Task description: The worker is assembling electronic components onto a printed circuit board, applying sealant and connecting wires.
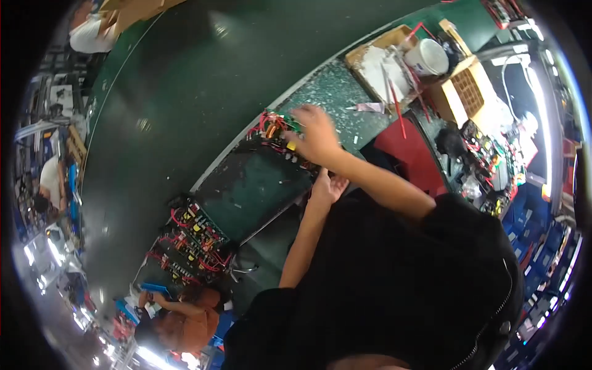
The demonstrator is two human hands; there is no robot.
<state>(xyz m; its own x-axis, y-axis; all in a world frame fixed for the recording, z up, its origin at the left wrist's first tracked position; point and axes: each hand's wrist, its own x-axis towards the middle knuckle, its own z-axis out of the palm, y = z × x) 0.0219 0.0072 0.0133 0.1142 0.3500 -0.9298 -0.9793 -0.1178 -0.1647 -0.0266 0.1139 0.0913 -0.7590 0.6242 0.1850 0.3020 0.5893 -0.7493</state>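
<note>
Speckled green worktop (327, 87) bears a wired circuit board (271, 130); the right hand (316, 134) spreads wide over it (left hand (330, 187) nearby, grip unclear).

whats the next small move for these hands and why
I'd probably steady the circuit board with the left hand: the right hand, blurred, has its thumb and fingers apart over the board, and the left hand is close to its near end. Whether either hand grips it is unclear.

A circuit board (271, 131) lies on the bench (324, 86), right of other boards (196, 237), left of a tube (370, 107).
</note>
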